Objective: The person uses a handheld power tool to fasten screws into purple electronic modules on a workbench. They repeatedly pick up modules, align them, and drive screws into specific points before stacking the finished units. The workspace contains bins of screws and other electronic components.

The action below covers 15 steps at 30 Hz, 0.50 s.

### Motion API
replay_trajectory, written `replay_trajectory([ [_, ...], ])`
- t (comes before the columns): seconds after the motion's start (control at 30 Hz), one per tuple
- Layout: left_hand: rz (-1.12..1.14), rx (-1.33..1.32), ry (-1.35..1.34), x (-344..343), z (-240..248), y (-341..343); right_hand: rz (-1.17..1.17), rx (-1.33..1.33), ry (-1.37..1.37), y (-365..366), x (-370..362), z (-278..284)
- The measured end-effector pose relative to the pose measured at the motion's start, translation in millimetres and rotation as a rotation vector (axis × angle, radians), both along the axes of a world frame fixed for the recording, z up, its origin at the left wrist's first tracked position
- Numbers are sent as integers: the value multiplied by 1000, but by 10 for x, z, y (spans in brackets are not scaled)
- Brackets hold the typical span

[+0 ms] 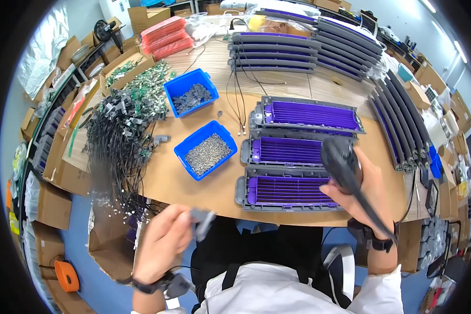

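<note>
My left hand, off the table's front edge, pinches a small grey plastic part, blurred by motion. My right hand is wrapped round a black corded electric screwdriver, held over the right ends of the nearer housings; its tip cannot be made out. Three grey housings with purple slatted grilles lie in a column on the brown board: a far one, a middle one and a near one. The screwdriver and my right hand hide parts of the two nearer ones.
Left of the housings stand a blue bin of screws and a blue bin of grey plastic pieces. A heap of black cables with connectors hangs over the left edge. Stacked grey-purple housings line the back; more stand at right.
</note>
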<state>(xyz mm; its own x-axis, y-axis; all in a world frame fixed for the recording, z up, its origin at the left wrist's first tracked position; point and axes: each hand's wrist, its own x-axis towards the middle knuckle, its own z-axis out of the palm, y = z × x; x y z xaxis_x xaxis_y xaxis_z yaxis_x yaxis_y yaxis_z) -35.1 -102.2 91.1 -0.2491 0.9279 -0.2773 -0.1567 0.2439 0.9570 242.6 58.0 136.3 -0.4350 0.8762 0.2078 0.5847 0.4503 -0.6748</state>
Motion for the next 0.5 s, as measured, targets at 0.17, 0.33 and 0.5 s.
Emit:
replay_trajectory([
  [0.17,-69,110,-303,407,-272,597,247,-201,157,122,-323,-16],
  [0.33,-98,199,-366,558,-354,769,319,-307,-35,112,-543,95],
  [0.5,-79,321,-331,659,-375,772,307,-211,57,135,-587,-63],
])
